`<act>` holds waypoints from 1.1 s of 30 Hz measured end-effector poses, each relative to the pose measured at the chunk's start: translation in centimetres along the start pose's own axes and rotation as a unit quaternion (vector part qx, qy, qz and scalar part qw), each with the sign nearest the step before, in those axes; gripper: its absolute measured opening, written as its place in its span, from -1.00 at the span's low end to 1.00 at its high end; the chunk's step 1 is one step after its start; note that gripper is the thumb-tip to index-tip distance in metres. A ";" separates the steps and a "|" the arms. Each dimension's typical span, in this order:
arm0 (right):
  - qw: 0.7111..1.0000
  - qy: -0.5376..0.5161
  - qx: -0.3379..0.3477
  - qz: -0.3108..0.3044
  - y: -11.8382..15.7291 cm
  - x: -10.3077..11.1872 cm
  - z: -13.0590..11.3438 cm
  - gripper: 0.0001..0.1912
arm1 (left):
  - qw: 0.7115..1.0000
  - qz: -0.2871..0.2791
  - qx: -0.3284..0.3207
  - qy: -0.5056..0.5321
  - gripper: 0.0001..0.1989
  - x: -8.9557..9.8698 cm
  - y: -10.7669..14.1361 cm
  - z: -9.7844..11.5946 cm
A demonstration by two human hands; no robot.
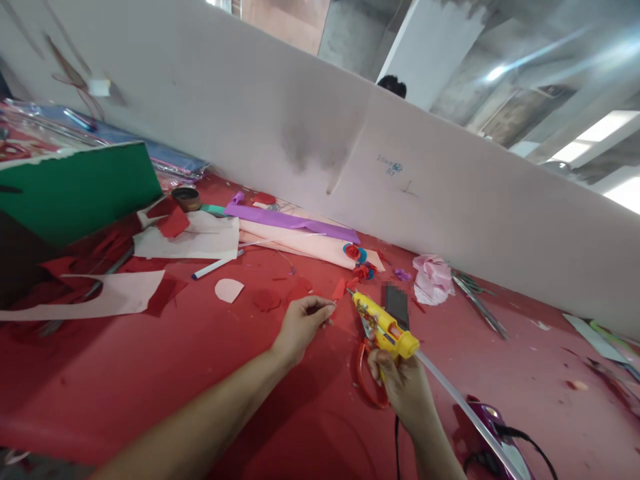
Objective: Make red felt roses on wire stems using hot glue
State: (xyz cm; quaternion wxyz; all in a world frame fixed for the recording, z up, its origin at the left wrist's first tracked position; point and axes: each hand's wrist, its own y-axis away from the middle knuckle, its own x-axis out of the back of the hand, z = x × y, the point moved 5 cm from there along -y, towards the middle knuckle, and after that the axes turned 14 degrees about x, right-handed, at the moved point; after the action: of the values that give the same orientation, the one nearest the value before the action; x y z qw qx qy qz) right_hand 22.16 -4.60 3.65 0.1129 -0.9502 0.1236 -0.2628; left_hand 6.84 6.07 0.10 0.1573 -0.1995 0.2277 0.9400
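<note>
My right hand (400,380) is wrapped round the handle of a yellow glue gun (383,327), whose nozzle points up and left; a long clear glue stick (465,407) runs out of its back. Left of the nozzle, my left hand (305,327) has its thumb and forefinger pinched together at a small red piece of paper (340,289); whether they grip it is too small to tell. Red-handled scissors (370,380) lie beneath the gun. Red and blue paper flowers (354,253) are just beyond the nozzle.
Rolled pink paper (300,247) and a purple strip (295,223) lie along the white partition (225,100). A marker (217,265), paper scraps and a green board (85,193) are at left. Crumpled pink paper (433,280), tweezers (480,307) and a purple device (495,433) are at right.
</note>
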 end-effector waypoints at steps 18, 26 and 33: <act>1.000 0.000 -0.017 0.014 0.5 -0.5 0.1 -0.53 | 0.999 -0.011 0.024 0.033 -0.79 0.2 -0.2 -0.3; 1.000 -0.008 -0.019 0.007 0.6 -0.4 0.2 -0.52 | 0.994 -0.033 0.069 0.073 -0.73 0.0 -0.2 -0.4; 0.999 -0.029 -0.025 -0.004 0.9 -1.2 0.3 -0.53 | 0.988 -0.047 0.100 0.106 -0.74 0.0 -0.3 -0.7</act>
State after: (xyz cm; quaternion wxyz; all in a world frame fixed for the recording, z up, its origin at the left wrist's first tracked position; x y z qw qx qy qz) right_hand 21.17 -5.06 2.64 0.0918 -0.9605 0.1230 -0.2321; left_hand 7.14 6.02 -0.62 0.1956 -0.2914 0.3265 0.8776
